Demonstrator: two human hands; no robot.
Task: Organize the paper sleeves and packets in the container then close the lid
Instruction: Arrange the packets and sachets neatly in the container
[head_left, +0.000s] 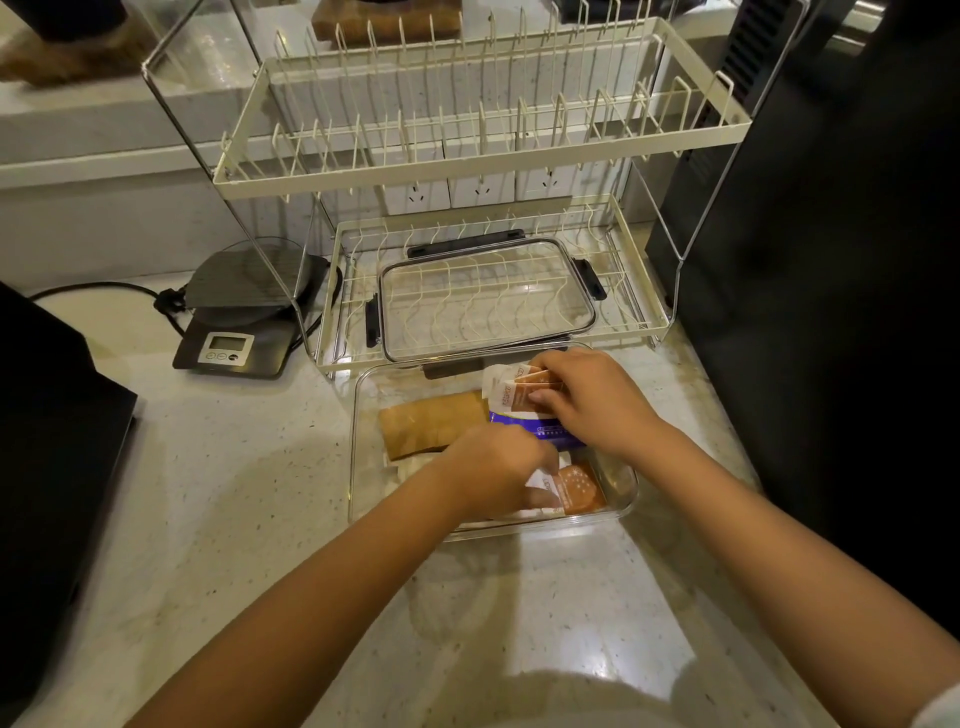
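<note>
A clear plastic container (357, 447) stands open on the counter in front of me. Inside lie brown paper sleeves (431, 423) at the left, a blue packet (540, 430) in the middle and an orange and white packet (574, 488) near the front. My right hand (592, 402) grips a small stack of orange and white packets (511, 389) at the container's far side. My left hand (498, 467) reaches into the container, fingers down among the packets; what it touches is hidden. The clear lid (485, 299) with dark clips rests on the rack's lower tier.
A cream wire dish rack (478, 156) with two tiers stands just behind the container. A digital kitchen scale (234, 338) with a black cable sits at the left. A dark appliance (831, 260) rises at the right, and a black object (52, 415) fills the left edge.
</note>
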